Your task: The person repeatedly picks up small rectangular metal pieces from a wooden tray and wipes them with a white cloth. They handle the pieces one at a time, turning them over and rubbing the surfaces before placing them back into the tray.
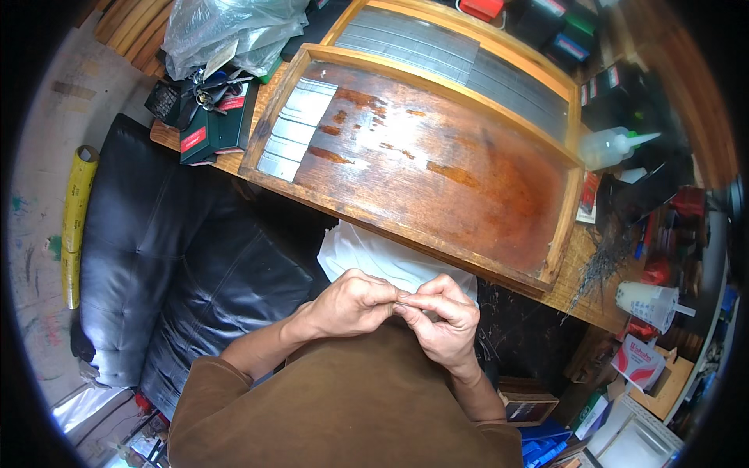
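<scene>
My left hand [355,303] and my right hand [443,319] meet in front of my brown shirt, with thumbs and forefingers pinched together. Whatever may lie between the fingertips is too small to make out. Beyond them, a white cloth [363,248] hangs below the table's edge. A shallow wooden tray [404,228] rests on the table, its brown bottom stained and shiny. Silvery flat strips [298,130] lie side by side at its left end. Behind it, a second wooden frame [576,111] holds rows of dark grey strips [409,44].
A black tufted seat [193,263] stands at left. Keys [210,90] lie on green boxes [202,137] beside a plastic bag [234,35]. On the right are a squeeze bottle [608,146], a tangle of thin dark strands [603,263] and a drink cup [646,301] near the table's edge.
</scene>
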Available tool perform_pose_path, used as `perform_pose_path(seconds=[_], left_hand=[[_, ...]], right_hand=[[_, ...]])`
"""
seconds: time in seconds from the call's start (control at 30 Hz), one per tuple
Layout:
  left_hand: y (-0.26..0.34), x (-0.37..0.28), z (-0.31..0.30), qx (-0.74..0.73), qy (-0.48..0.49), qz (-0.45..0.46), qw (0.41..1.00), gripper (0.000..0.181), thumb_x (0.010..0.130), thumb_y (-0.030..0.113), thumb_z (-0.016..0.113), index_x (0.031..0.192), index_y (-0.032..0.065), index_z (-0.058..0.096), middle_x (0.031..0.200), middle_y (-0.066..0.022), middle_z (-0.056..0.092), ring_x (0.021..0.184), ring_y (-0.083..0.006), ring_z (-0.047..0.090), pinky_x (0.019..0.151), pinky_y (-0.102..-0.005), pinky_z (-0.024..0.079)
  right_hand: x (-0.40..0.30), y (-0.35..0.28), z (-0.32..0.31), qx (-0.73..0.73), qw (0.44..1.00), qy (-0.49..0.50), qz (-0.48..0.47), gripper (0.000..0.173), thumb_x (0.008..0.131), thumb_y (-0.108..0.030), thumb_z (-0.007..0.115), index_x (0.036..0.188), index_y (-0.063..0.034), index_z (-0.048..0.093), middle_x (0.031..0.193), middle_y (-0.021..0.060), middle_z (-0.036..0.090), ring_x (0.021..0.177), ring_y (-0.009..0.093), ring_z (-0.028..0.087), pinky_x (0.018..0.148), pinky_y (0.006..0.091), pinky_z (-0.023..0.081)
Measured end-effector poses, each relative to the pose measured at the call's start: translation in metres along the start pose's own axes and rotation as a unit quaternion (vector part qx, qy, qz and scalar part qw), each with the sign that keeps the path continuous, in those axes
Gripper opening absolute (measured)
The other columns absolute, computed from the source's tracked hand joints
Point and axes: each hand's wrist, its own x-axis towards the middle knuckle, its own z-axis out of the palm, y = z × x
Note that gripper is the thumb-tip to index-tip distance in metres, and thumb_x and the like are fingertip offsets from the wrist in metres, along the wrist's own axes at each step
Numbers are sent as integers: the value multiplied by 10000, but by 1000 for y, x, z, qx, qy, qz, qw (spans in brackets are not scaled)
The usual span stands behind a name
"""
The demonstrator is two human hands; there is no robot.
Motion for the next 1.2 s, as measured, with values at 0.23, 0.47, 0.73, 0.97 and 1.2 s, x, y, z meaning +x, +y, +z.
perform_pose_path(seconds=[0.23,0.47,0.73,0.97,1.2], left_hand=[[0,0,1,6,5,5,1000,235,830,-63,711,1056,-17,757,850,-203,739,761,-365,744,660,-394,585],[0,-1,2,4,4,7,1000,258,830,-57,720,1081,-13,762,859,-196,746,769,-354,746,676,-387,588],[0,-1,2,7,8,2,1000,200,835,-45,725,1030,-15,757,806,-182,725,725,-345,731,643,-394,566],[-3,-3,3,10,13,6,1000,196,833,-39,728,1025,-11,757,803,-174,724,713,-333,728,639,-391,563],[-1,-3,2,1,18,3,1000,269,831,-44,744,1096,-4,766,853,-176,751,750,-319,751,680,-364,581]], right_hand=[[0,1,0,3,1000,0,-6,209,763,33,895,948,-26,820,849,40,668,742,107,649,637,238,514],[0,1,-2,3,1000,-11,-5,204,782,43,877,967,-16,816,859,48,670,772,124,656,670,248,523],[0,3,-1,5,1000,-3,-10,243,757,34,899,980,-31,825,853,44,678,761,116,659,658,243,528],[0,1,-2,13,1000,-16,-3,215,794,57,864,993,-4,812,885,60,673,800,134,666,698,250,535],[3,-1,-3,16,1000,-13,-19,228,785,56,874,995,-8,814,893,70,703,806,141,688,704,251,551]])
